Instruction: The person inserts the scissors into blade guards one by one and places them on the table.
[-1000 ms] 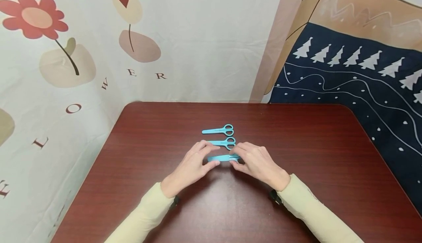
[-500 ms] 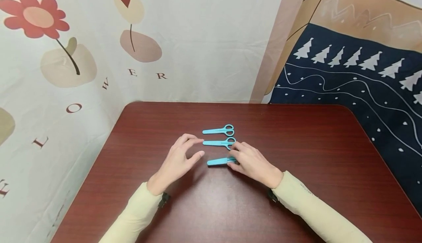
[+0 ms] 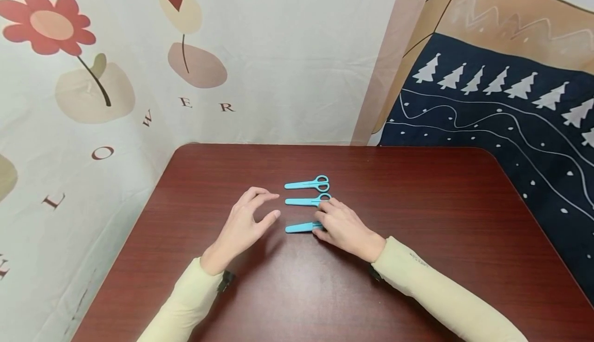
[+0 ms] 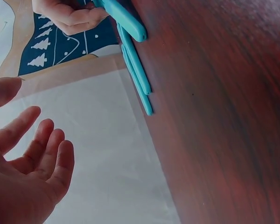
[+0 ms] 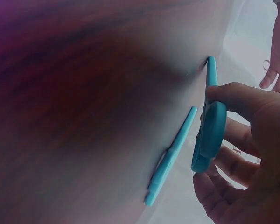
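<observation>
Nearest of three pairs of light-blue scissors is the one point(image 3: 299, 227) that my right hand point(image 3: 348, 228) pinches by the handle end. Its capped-looking blade part points left, and the finger loops point(image 5: 213, 130) show between thumb and fingers in the right wrist view. Just beyond lies a middle pair of scissors point(image 3: 301, 201), its near loop partly hidden behind my right fingers. Farthest is a third pair of scissors point(image 3: 303, 184), flat and fully visible. My left hand point(image 3: 241, 223) hovers left of the scissors with fingers loosely bent, apart from them and holding nothing.
Everything lies on a dark red-brown wooden table point(image 3: 417, 202). Behind it hang a pale flower-printed cloth point(image 3: 287, 74) and, at the right, a navy cloth with white trees point(image 3: 487, 110).
My left hand has drawn away to the left from the near scissors. My right hand, holding them by the handles, has shifted them slightly left, more in line with the other two.
</observation>
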The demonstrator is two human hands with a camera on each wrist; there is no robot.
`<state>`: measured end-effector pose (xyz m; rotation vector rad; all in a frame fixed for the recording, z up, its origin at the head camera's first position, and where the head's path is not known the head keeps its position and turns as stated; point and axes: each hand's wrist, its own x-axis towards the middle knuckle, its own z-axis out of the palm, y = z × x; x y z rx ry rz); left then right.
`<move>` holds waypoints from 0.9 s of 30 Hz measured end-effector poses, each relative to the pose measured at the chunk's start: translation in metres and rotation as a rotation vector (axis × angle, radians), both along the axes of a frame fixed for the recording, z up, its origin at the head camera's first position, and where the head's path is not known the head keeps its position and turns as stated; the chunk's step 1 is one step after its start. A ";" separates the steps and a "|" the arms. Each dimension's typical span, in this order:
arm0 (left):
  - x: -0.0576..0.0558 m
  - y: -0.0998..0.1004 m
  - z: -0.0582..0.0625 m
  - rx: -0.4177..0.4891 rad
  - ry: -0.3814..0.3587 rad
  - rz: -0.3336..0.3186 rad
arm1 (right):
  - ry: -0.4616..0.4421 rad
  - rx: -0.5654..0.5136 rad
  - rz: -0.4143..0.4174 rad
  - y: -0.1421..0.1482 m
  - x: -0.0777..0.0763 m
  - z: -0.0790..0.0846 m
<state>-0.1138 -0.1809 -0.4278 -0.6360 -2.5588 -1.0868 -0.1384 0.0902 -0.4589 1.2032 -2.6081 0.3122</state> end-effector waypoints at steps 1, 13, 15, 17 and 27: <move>0.000 0.000 0.000 0.000 -0.001 0.000 | -0.007 0.002 0.001 0.000 0.000 0.000; 0.000 -0.003 -0.003 -0.019 0.009 -0.001 | -0.085 0.014 -0.003 -0.007 -0.002 -0.002; 0.000 -0.003 -0.003 -0.021 0.007 -0.001 | -0.111 0.008 0.000 -0.008 -0.003 -0.002; 0.000 -0.004 -0.003 -0.021 0.004 0.000 | -0.144 0.001 0.005 -0.008 -0.004 -0.002; 0.001 -0.010 -0.003 -0.031 -0.026 0.021 | -0.193 -0.033 0.012 0.006 -0.001 0.005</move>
